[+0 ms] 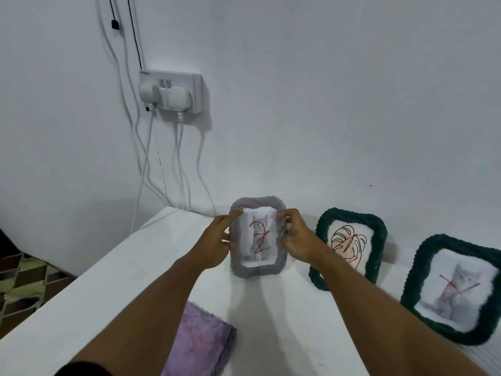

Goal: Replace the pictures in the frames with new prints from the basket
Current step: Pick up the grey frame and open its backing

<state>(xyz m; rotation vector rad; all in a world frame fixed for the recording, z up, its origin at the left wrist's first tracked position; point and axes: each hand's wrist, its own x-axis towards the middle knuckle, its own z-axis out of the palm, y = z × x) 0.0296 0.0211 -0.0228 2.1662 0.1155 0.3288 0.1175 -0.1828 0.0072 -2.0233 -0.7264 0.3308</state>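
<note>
Grey frame [257,271] between both hands' grip, cat print [259,237] inside

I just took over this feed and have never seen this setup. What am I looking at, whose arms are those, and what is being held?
There is no machine here: a person wears one camera on the head, looking forward and down at their own bare arms. The left hand and right hand grip the sides of a grey frame with a cat print, standing on a white table. To its right two green frames lean on the wall: a leaf drawing and another cat print. A purple cloth lies near the table's front.
</note>
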